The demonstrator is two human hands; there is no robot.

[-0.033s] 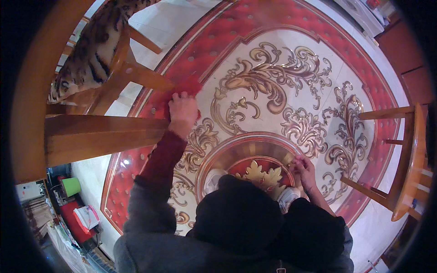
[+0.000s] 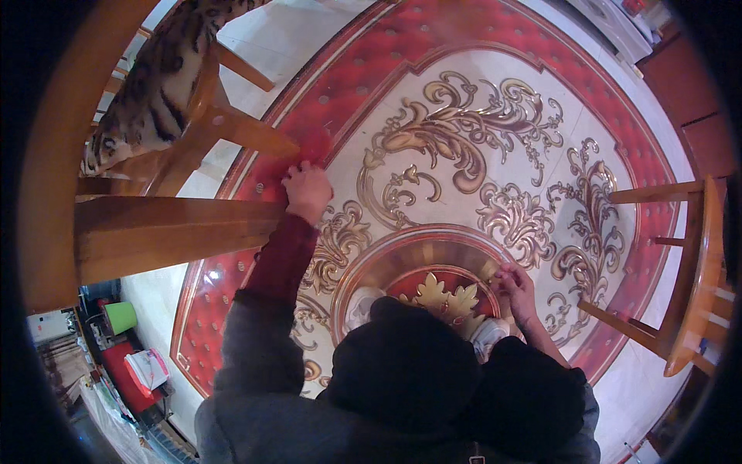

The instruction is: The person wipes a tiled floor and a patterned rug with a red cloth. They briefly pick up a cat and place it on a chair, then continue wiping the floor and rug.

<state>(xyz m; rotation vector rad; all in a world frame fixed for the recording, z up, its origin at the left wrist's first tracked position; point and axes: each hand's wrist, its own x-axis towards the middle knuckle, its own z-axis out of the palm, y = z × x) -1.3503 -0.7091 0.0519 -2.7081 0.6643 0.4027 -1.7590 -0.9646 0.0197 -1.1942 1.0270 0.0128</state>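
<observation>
My left hand (image 2: 308,192) reaches forward to the floor mat (image 2: 495,69), next to the wooden leg (image 2: 185,232). Its fingers are bent down over a bright red cloth (image 2: 315,142), which shows just past the fingertips and is partly hidden by the hand. The cloth lies on the mat's red border, near the white field with gold scrolls. Close by my knee and white shoe (image 2: 488,334), my right hand (image 2: 515,286) is held with fingers curled together. Whatever may be between those fingers is too small to make out.
A chair with an animal-print cover (image 2: 147,100) stands at the upper left, its legs close to my left hand. Another wooden chair (image 2: 692,271) is at the right. A green container (image 2: 120,317) and a red box (image 2: 131,375) sit at the lower left.
My left hand has drawn back slightly toward me and to the left, and less red cloth shows around it. My right hand stays where it was.
</observation>
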